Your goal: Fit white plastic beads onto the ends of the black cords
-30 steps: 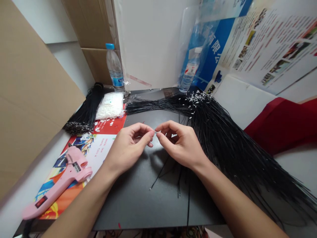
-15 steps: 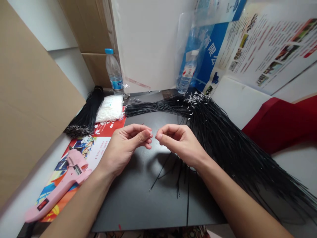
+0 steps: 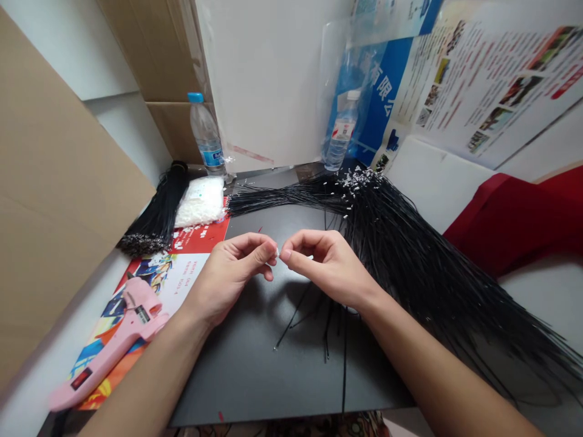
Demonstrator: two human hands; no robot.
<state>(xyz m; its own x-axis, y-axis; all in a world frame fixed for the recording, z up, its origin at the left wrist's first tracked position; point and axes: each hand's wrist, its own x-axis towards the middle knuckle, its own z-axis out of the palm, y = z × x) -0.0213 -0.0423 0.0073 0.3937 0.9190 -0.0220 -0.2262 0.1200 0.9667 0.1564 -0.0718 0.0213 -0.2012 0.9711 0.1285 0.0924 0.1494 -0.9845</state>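
Observation:
My left hand (image 3: 239,264) is closed in a pinch on a small white plastic piece (image 3: 277,252), mostly covered by the fingertips. Facing it, my right hand (image 3: 325,261) pinches what looks like the end of a thin black cord, largely hidden by the fingers. The fingertips of both hands nearly meet at the white piece, above the dark grey table (image 3: 255,376). Loose black cords (image 3: 291,325) lie under and in front of my right hand. To its right spreads a large bundle of black cords (image 3: 410,261) with white pieces on their far ends.
A bag of white pieces (image 3: 200,200) lies at the back left, beside another black cord bundle (image 3: 159,206). Nearer is a pink glue gun (image 3: 113,352) on a printed sheet. Two plastic bottles, one blue-capped (image 3: 207,136) and one white-capped (image 3: 341,133), stand at the back.
My right fingertips have moved left, closing the small gap to the white piece in my left hand. The view has shifted slightly.

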